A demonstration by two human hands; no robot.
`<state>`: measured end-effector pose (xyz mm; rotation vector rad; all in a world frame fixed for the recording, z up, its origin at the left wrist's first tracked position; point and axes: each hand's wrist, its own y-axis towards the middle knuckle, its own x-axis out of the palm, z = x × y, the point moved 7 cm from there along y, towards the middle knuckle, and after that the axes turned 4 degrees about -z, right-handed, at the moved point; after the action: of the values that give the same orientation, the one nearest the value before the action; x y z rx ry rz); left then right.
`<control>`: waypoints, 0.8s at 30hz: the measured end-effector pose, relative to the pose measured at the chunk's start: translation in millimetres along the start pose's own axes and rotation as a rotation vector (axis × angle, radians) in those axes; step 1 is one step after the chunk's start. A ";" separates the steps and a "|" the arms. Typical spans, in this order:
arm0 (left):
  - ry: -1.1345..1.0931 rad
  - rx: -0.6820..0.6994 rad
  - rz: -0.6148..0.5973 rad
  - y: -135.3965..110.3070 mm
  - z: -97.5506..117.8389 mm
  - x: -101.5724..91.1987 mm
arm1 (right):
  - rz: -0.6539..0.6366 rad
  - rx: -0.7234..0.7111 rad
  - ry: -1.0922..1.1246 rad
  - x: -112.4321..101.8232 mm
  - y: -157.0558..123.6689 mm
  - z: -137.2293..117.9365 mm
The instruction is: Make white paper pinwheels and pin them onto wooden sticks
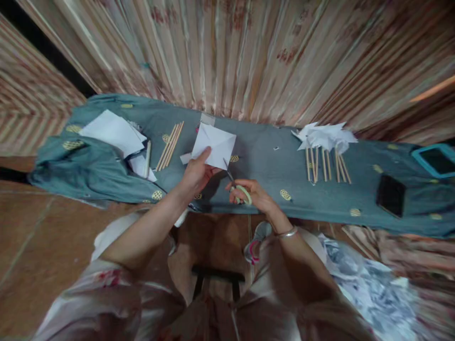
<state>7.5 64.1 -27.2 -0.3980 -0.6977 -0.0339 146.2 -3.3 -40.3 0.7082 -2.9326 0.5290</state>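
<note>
Between the thumb and fingers of my left hand is a creased white square of paper, held above the cloth. Green-handled scissors sit in my right hand, its fingers in the loops. The blades point up and left, meeting the paper's lower right corner. Whether they are parted I cannot make out. Left of my hands several thin wooden sticks lie side by side. Folded white paper pinwheels on sticks rest in a row to the right.
A stack of white paper and a pale pen-like stick lie at the left of the green cloth. A dark phone and a blue-framed device are at the right. Crumpled paper scraps are piled lower right.
</note>
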 end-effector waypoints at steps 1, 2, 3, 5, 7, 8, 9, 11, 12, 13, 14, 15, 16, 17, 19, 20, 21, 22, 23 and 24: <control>0.003 0.006 -0.004 -0.1 0.0 0.6 | -0.002 -0.008 0.001 0.0 0.6 -0.4; 0.007 0.010 -0.008 -0.2 0.0 1.0 | -0.003 -0.014 0.001 0.0 1.1 -0.7; 0.012 0.014 -0.011 -0.2 -0.1 1.4 | -0.005 -0.018 0.001 0.0 1.5 -0.8; 0.026 0.020 -0.017 0.0 -0.4 1.7 | -0.007 -0.019 -0.001 0.2 2.1 -0.5; 0.041 0.021 -0.022 0.4 -1.1 1.5 | -0.007 -0.012 -0.004 0.3 2.2 0.2; 0.044 0.022 -0.023 0.6 -1.3 1.3 | -0.008 -0.009 -0.006 0.4 2.2 0.6; 0.045 0.025 -0.024 0.8 -1.5 1.0 | -0.007 -0.008 -0.008 0.4 2.2 0.8; 0.044 0.030 -0.029 1.4 -1.9 0.7 | -0.003 -0.010 -0.009 0.0 2.2 0.9; 0.043 0.033 -0.031 1.8 -2.1 0.4 | 0.000 -0.011 -0.008 -0.3 2.2 1.0; 0.043 0.034 -0.033 2.1 -2.4 0.1 | 0.002 -0.010 -0.006 -0.5 2.3 1.3; 0.043 0.033 -0.036 2.5 -2.8 -0.1 | 0.004 -0.010 -0.004 -0.7 2.4 1.5; 0.043 0.032 -0.039 2.8 -3.3 -0.4 | 0.006 -0.008 -0.001 -0.8 2.5 1.9; 0.041 0.034 -0.040 3.1 -3.6 -0.8 | 0.006 -0.005 0.000 -0.9 2.7 2.3; 0.039 0.037 -0.040 3.4 -3.7 -1.1 | 0.006 -0.004 0.001 -0.9 2.8 2.6; 0.034 0.045 -0.036 3.5 -3.9 -1.7 | 0.007 -0.002 0.002 -0.9 3.2 3.5; 0.031 0.048 -0.034 3.4 -3.9 -1.9 | 0.008 0.000 0.002 -0.9 3.4 4.1; 0.028 0.050 -0.032 3.1 -3.9 -1.8 | 0.010 0.000 0.003 -1.1 3.7 4.6; 0.026 0.053 -0.032 2.9 -3.9 -1.6 | 0.012 -0.001 0.005 -1.3 3.9 5.2; 0.024 0.055 -0.033 2.6 -3.8 -1.2 | 0.015 -0.003 0.005 -1.5 4.2 5.6; 0.024 0.056 -0.033 2.3 -3.6 -0.8 | 0.017 -0.005 0.005 -1.6 4.5 5.9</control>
<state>9.5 64.7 -31.0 -0.3322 -0.6805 -0.0502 145.6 -1.0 -47.5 0.6810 -2.9366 0.5242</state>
